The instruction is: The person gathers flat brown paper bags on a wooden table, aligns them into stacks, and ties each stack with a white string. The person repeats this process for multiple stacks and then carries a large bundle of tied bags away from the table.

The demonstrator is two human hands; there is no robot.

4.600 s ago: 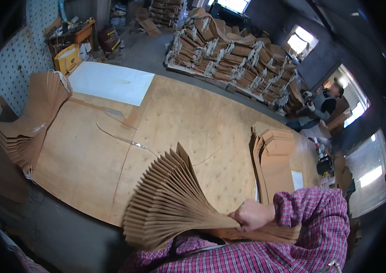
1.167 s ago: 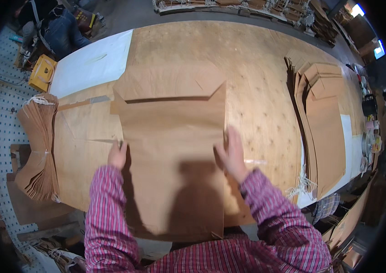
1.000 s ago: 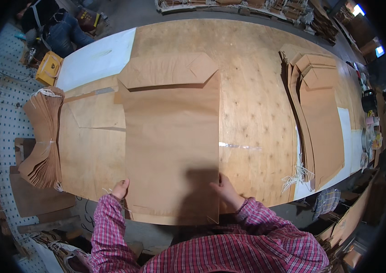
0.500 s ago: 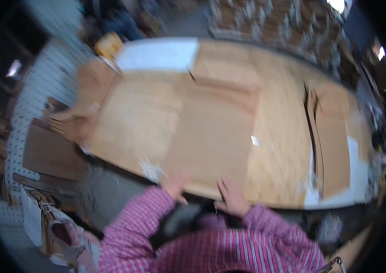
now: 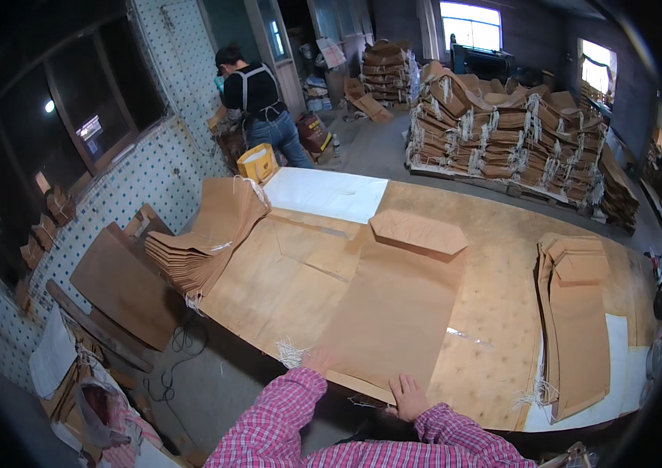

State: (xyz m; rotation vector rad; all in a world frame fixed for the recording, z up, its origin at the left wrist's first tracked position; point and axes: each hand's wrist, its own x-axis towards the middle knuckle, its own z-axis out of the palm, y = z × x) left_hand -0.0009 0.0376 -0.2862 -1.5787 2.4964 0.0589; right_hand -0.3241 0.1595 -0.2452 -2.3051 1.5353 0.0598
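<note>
Along the near edge of the wooden table (image 5: 495,335), the right hand (image 5: 410,396) rests palm down on the end of a flat brown paper bag (image 5: 397,304), its fingers extended and slightly parted, pressing rather than gripping. The left hand (image 5: 318,361) lies at the bag's near left corner; it blends into the paper, so I cannot tell how far its fingers are open or whether they have hold of anything. The bag lies lengthwise across the table, its folded end pointing away; whether it contains anything cannot be seen. To its left sits a fanned bundle of paper bags (image 5: 218,214), tied around the middle with white string, and to its right a flat stack of bags (image 5: 580,335). A yellow bag (image 5: 257,165) stands by the far left corner, contents unclear. Lower left, a clear plastic bag (image 5: 106,421) shows something dark red inside.
</note>
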